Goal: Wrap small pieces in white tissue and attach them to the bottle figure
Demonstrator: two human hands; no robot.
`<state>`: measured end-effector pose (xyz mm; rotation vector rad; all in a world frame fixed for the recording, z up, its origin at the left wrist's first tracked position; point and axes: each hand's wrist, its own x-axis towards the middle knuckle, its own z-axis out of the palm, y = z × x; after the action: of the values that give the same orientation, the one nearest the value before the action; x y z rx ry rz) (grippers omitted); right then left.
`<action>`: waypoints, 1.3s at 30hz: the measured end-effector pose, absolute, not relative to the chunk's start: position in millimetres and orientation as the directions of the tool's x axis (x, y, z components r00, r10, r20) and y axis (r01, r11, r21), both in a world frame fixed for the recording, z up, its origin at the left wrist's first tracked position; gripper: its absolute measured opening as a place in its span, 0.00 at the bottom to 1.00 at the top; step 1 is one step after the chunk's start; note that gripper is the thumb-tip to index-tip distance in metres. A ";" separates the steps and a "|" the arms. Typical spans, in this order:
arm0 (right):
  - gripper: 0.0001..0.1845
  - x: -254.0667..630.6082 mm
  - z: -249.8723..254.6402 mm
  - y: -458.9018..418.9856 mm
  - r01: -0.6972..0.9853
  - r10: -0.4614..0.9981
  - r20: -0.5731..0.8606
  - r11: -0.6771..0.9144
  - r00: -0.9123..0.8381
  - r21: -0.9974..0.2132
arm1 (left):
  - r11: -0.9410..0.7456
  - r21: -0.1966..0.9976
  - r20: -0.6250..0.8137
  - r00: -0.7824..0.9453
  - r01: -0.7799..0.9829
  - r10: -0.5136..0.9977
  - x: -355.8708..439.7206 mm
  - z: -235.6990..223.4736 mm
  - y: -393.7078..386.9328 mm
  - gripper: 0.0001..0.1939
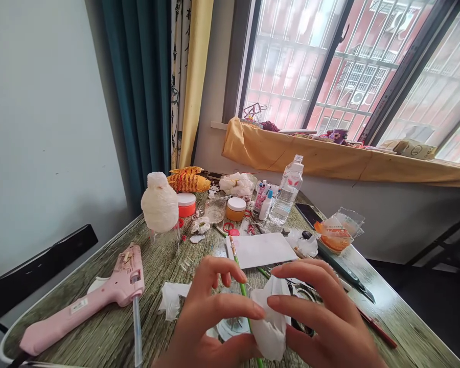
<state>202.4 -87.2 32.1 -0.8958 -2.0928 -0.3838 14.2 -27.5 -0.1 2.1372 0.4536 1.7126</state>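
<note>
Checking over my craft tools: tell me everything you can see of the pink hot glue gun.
The pink hot glue gun looks like glossy plastic and lies on its side at the left of the wood-grain table. Its long grip reaches toward the lower left and carries a small white label. A clear glue stick extends from it toward the near table edge. A white piece shows beneath it; what that piece is cannot be told.
</note>
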 end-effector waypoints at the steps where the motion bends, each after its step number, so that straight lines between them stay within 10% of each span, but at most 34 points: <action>1: 0.09 202.2 33.8 -87.3 0.713 0.467 0.773 0.701 -0.430 -0.027 | -0.876 0.481 0.854 0.216 0.022 0.474 14.0 -0.6 -27.9 0.07; 13: 0.07 201.6 33.7 -82.1 0.775 0.434 0.836 0.632 -0.336 -0.017 | -0.752 0.655 0.739 0.275 -0.076 0.616 18.2 -16.4 -23.0 0.29; 31: 0.07 191.8 24.9 -83.7 0.770 0.333 0.865 0.631 -0.376 0.091 | -0.706 0.691 0.723 0.181 -0.155 0.667 17.4 -16.7 -29.2 0.24; 39: 0.17 198.8 30.7 -89.8 0.737 0.556 0.776 0.651 -0.297 -0.184 | -0.784 0.610 0.788 0.188 -0.112 0.586 18.1 -11.2 -28.1 0.27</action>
<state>198.8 -89.8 30.7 -1.0083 -1.9895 -0.2604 18.1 -28.1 -11.2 1.9172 0.4425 1.6471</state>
